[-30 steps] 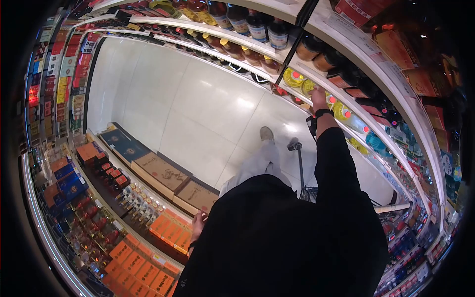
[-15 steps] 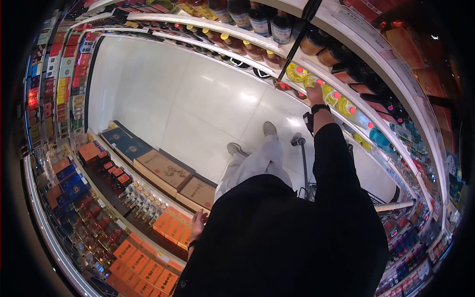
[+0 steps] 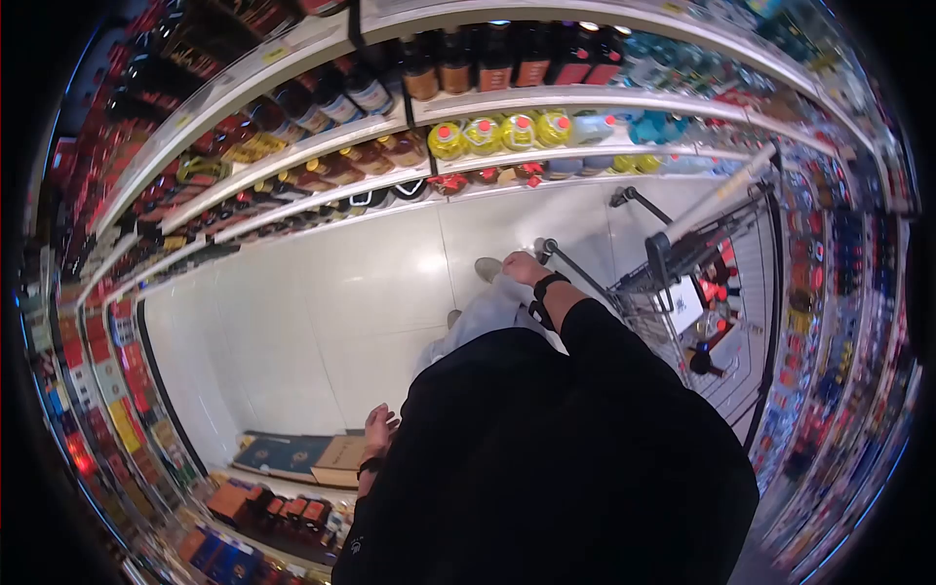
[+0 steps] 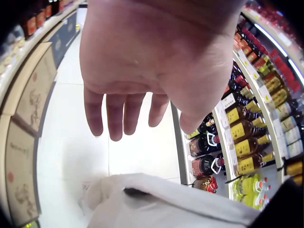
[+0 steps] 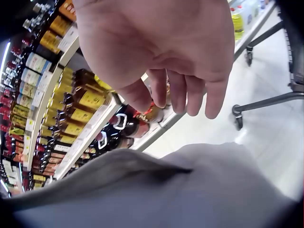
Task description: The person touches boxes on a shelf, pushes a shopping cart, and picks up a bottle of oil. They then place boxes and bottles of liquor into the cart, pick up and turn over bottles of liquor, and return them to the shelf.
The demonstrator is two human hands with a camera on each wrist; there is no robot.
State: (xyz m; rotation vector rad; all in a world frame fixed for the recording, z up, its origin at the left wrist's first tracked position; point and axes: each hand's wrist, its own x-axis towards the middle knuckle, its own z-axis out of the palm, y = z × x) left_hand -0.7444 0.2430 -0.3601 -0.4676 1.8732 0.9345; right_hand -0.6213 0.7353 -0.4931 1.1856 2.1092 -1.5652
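My left hand (image 3: 380, 427) hangs at my side with relaxed fingers and nothing in it; the left wrist view shows its palm over the light trousers (image 4: 156, 202). My right hand (image 3: 524, 268) hangs in front of my legs, loose and without an object, as the right wrist view of its palm confirms. Beyond it, yellow bottles with red caps (image 3: 483, 136) stand in a row on a shelf. To the right is a shopping cart (image 3: 655, 261) holding a white box (image 3: 682, 304), a dark bottle (image 3: 704, 361) and several red-topped items.
Shelves of dark bottles (image 3: 495, 58) run along the far side of the aisle. Flat cartons (image 3: 283, 453) lie along the near shelf at lower left. Pale floor tiles (image 3: 283, 322) stretch between the shelves. A cart wheel (image 5: 238, 118) stands close to the right hand.
My right hand has left the yellow bottles on the shelf and dropped in front of my legs, holding nothing. The view has turned right, bringing the cart's contents into sight. The left hand stays low.
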